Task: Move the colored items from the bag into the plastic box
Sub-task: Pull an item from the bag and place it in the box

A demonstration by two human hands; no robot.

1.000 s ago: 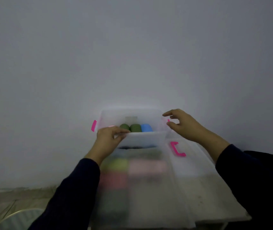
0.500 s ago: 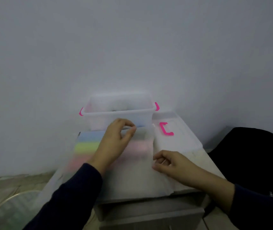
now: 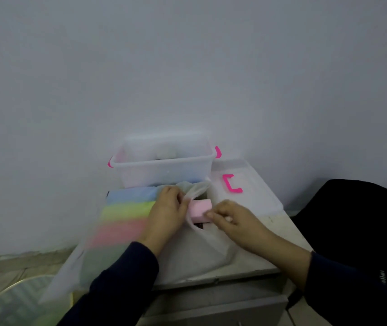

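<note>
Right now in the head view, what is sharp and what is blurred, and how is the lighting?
Head view: dim, flat light, no glare or hard shadows. The pink block and both hands, left hand and right hand, read fairly sharp; the coloured items through the translucent bag smear towards the lower left. The plastic box looks hazy, its contents indistinct.

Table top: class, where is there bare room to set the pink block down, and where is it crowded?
Bare table shows right of the right hand, below the lid. The box is open on top. The bag and left hand crowd the middle around the pink block.
</note>
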